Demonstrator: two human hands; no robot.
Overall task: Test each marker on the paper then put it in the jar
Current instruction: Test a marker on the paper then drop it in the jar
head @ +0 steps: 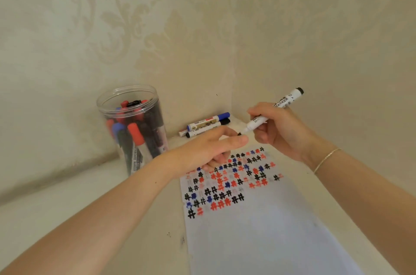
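Right hand (278, 130) grips a white marker (273, 112) by its barrel, uncapped black tip angled down above the paper's (258, 229) far edge. Left hand (209, 148) is loosely curled just beside that tip; whether it holds anything, I cannot tell. The jar (132, 128), left of the paper, holds capped markers. Spare markers (207, 125) lie beyond the paper.

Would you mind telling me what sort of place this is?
Probably a home room corner: damask-patterned wallpaper on both walls, a plain pale table, and a clear jar of markers beside the paper.
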